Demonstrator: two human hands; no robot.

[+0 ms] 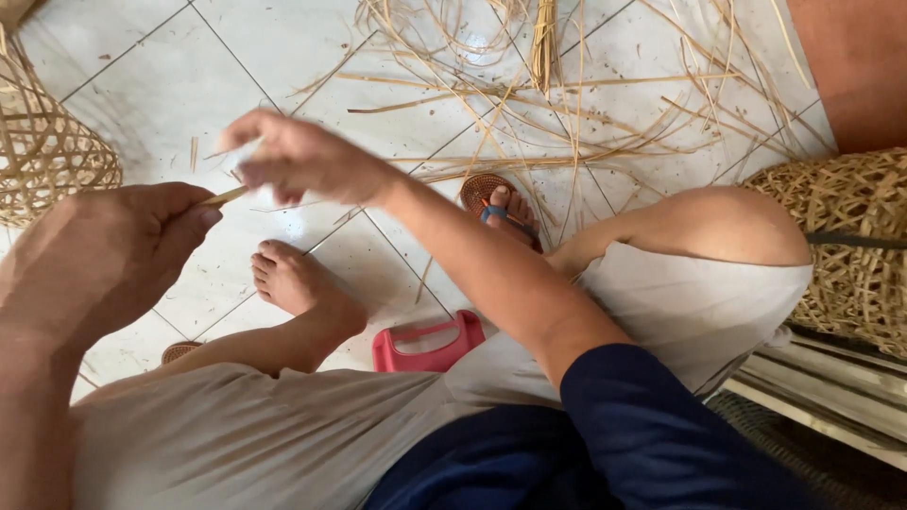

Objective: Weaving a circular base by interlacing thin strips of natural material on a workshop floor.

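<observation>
White tiled floor (142, 104) lying littered with loose bamboo strips (567, 113), two woven baskets (47, 151) sitting at the edges, one red stool (425, 345) under the seated person, left hand (104, 255) pinching a thin bamboo strip (225, 196), blurred right hand (302, 159) closing on its far end

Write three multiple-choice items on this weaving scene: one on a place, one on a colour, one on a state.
1. Where do the loose pale bamboo strips lie?
A. on the white tiled floor
B. in a bucket
C. on a shelf

2. What colour is the low plastic stool?
A. green
B. pink-red
C. black

3. How does the left hand stand?
A. flat and open
B. closed on a thin bamboo strip
C. out of view

Answers: 1 A, the strips are scattered over the tiles; 2 B, its rim shows pink-red between the legs; 3 B, the fingers pinch the strip, whose far end reaches the blurred right hand.
</observation>
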